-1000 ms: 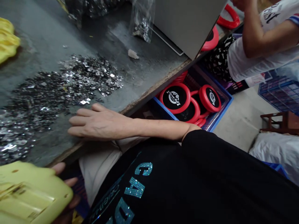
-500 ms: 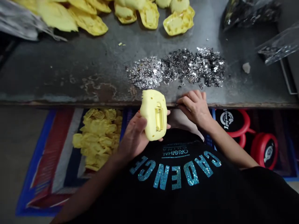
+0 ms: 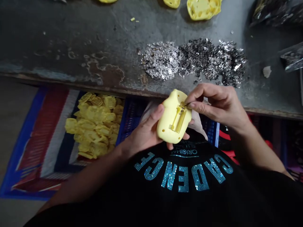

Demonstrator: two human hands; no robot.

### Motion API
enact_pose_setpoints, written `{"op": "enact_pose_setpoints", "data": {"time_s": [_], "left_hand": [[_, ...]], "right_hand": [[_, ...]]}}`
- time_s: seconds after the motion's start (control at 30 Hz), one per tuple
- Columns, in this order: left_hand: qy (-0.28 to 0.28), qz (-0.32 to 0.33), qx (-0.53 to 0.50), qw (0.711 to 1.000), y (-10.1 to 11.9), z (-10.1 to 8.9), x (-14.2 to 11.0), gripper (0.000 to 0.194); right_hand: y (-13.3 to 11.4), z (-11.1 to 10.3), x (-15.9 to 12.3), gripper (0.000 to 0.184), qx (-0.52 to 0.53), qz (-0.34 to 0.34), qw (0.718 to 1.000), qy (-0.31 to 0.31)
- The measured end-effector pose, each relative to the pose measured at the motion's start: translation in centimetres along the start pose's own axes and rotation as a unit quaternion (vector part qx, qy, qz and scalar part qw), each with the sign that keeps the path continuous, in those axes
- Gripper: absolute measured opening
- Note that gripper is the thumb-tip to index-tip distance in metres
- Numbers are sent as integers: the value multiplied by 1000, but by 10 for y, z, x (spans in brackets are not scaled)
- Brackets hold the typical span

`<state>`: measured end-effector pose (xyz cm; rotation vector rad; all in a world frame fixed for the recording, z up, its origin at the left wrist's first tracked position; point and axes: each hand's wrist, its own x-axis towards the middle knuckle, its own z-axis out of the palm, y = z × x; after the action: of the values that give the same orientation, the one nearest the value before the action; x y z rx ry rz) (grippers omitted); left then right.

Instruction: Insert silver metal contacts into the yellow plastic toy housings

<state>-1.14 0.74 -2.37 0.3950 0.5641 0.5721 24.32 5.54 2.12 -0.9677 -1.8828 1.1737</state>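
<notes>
L hand, ctr of frame, has fingers curled round a yellow shell w/ its open battery slot facing up, while R hand, just right of ctr, has thumb & forefinger pinched narrow on a small thin pc at the slot's upper end, too small to tell exactly what. Pile of metal pcs lies on the grey bench, upper ctr to upper right; more yellow parts sit in a blue-rimmed crate, left side of frame.
</notes>
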Motion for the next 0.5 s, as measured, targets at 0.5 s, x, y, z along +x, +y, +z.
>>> {"op": "enact_pose_setpoints", "data": {"time_s": [0.5], "left_hand": [[16, 17, 4, 1000, -2, 20, -8, 80]], "right_hand": [[-29, -12, 25, 23, -78, -4, 993, -84]]}}
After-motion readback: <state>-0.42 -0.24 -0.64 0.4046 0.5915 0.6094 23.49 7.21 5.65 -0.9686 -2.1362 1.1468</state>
